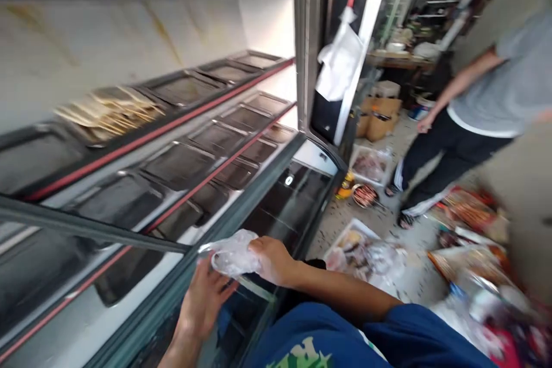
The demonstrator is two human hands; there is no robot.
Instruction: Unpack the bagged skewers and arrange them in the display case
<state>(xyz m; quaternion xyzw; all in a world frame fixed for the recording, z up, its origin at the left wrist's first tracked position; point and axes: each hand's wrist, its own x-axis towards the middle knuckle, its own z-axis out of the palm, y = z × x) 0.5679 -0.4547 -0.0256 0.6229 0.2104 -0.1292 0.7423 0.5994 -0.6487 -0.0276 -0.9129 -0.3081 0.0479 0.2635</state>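
Note:
My right hand is closed on a crumpled clear plastic bag, over the front rim of a glass-fronted display cabinet. My left hand reaches up from below with its fingers apart. Its fingertips are at the bag's left edge; whether they touch the bag I cannot tell. Inside the cabinet, dark metal trays sit in rows on stepped shelves. On one upper-row tray lies a bunch of flat, pale skewers.
A person in a grey top stands at the right. White plastic bags hang on the cabinet's end. On the floor are a white foam box of bagged food, a bowl of reddish pieces, a cardboard box and several bagged goods.

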